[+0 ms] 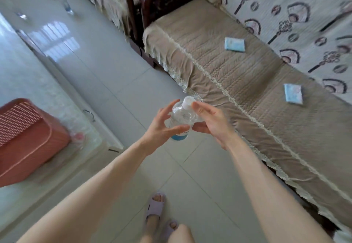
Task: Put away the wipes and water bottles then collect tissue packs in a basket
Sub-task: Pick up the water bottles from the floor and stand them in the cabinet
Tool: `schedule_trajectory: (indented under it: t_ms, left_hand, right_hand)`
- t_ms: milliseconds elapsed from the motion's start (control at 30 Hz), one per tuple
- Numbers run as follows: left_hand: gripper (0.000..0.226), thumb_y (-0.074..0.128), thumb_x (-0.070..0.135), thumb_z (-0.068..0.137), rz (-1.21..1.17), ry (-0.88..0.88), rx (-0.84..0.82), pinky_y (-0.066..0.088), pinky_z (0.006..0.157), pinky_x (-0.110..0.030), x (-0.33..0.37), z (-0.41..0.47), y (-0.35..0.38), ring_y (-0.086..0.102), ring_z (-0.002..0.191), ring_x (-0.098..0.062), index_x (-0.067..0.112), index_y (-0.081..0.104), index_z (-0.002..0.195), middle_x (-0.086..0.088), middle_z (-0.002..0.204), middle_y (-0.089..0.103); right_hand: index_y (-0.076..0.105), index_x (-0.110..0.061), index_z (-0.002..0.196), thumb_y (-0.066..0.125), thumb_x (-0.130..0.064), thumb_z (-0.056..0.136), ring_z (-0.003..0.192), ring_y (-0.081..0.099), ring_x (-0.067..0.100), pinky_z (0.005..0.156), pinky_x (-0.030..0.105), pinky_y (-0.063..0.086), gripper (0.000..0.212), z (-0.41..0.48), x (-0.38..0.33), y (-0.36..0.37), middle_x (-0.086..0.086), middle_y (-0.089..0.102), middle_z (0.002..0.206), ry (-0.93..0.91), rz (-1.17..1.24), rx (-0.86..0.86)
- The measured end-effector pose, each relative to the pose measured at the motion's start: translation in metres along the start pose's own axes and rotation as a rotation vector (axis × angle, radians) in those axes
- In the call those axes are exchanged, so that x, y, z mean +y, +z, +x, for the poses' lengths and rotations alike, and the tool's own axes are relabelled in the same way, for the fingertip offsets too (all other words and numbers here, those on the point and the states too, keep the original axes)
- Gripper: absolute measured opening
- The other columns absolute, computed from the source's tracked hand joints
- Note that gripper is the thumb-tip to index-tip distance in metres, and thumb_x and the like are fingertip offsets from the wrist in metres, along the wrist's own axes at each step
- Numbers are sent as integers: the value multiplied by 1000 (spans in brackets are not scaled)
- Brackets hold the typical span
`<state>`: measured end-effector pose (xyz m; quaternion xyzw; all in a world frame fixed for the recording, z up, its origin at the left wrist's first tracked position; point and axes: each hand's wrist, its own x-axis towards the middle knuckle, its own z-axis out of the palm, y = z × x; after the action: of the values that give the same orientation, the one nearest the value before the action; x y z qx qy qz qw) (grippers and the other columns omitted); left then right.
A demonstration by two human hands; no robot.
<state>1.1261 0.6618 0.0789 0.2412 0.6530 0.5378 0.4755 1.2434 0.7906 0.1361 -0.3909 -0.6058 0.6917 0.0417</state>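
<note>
1. Water bottle point(181, 117): sits at the centre of the frame, above the floor tiles; clear body, white cap tilted toward the upper right, blue label at the lower end.
2. Left hand point(162, 128): fingers and thumb curl round the lower body of the bottle; right hand point(209, 121): fingers and thumb grip the upper body just beside the cap; both hands hold the same bottle.
3. Bottle stage: judged in progress; this bottle is in hand and not yet put away; no storage place can be identified in the frame.
4. Wipes stage: no wipes can be made out; whether they are already stowed cannot be told.
5. Tissue packs: two pale blue packs lie on the sofa point(228, 83) seat, well apart; first tissue pack point(234, 44) at upper right, second tissue pack point(293, 92) at right of centre; neither is collected.
6. Basket point(28, 142): pink, at the left edge of the frame, resting on the glossy table point(57, 83); its contents cannot be told; collection stage judged not begun.
</note>
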Motion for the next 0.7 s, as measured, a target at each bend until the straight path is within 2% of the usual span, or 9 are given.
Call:
schedule_trajectory:
  t_ms: [67,133,200,300,400,533,700]
  left_hand:
    - [88,86,49,57,-7,42,38,45,102,-52,28,3,-14,48,129,-23,47,44,134,-6,139,47]
    - [87,87,49,55,-26,74,88,47,100,-51,47,10,-23,52,125,-25,47,47,132,-9,137,49]
    - [84,86,46,54,-50,97,144,48,100,-51,66,18,-35,55,121,-26,46,50,130,-10,135,52]
    - [85,86,42,54,-59,141,198,48,99,-51,93,40,-54,59,116,-26,38,51,132,-4,132,56]
    - [83,84,37,55,-119,156,237,51,97,-48,114,63,-66,63,111,-24,32,53,132,0,127,60]
    - [83,85,37,55,-166,148,322,50,98,-49,139,106,-85,62,114,-23,34,53,132,2,128,60]
    - [78,86,32,58,-239,146,412,51,97,-45,164,156,-108,62,114,-20,38,54,129,5,126,62]
  right_hand:
    - [69,-37,89,60,-39,87,60,69,7,61,21,57,9,6,-34,8,-16,72,79,-26,-39,-11]
    - [68,-39,89,60,-49,82,69,70,10,68,26,58,14,15,-59,14,-14,71,87,-44,-77,-30]
    - [68,-40,92,59,-58,76,85,69,16,77,33,57,25,27,-84,20,-11,71,96,-47,-109,-50]
    - [68,-37,102,57,-67,68,99,67,19,79,37,56,46,54,-117,29,-6,71,106,-48,-131,-90]
    - [67,-33,110,56,-72,65,102,68,23,85,43,55,61,87,-141,33,-3,72,110,-36,-149,-147]
    - [66,-34,108,55,-72,68,101,68,25,88,47,55,56,142,-176,31,-2,72,110,-32,-169,-232]
    - [64,-27,117,55,-70,69,100,68,24,87,46,56,65,207,-221,31,-2,72,108,-31,-238,-330]
